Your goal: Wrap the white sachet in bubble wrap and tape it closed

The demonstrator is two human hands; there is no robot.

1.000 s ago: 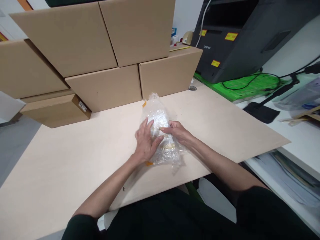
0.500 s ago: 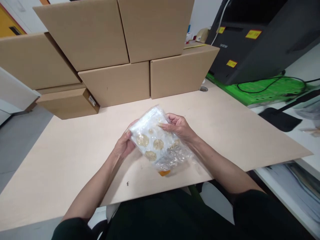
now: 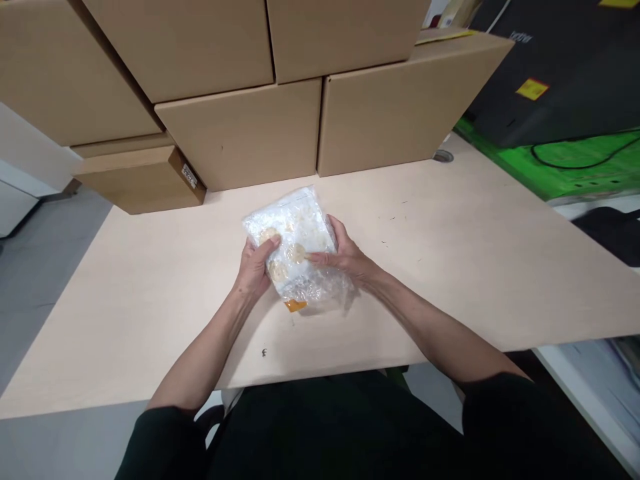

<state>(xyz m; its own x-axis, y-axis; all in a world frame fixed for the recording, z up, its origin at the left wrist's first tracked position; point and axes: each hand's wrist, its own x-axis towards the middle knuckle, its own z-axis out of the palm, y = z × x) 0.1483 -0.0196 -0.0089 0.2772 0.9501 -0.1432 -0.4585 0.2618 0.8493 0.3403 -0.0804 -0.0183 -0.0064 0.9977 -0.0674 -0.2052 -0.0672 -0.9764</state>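
Note:
Between my two hands is a clear plastic packet with a folded white item inside, patterned with gold-brown round dots. What the folded item is, I cannot make out. My left hand grips the packet's left side, thumb pressed on top and fingers underneath. On the right side my right hand holds it, the thumb lying across the front. Loose, crinkled plastic gathers at the packet's near end, where an orange patch shows. The packet is over the pale wooden table.
Large cardboard boxes are stacked along the table's back edge. A flatter carton with a label stands at the back left. To the right are a dark printer and a green surface with a black cable.
The packet has turned a little and shifted left in view. My left thumb has slid further onto its front, and my right hand has moved down its side. The camera tilts lower.

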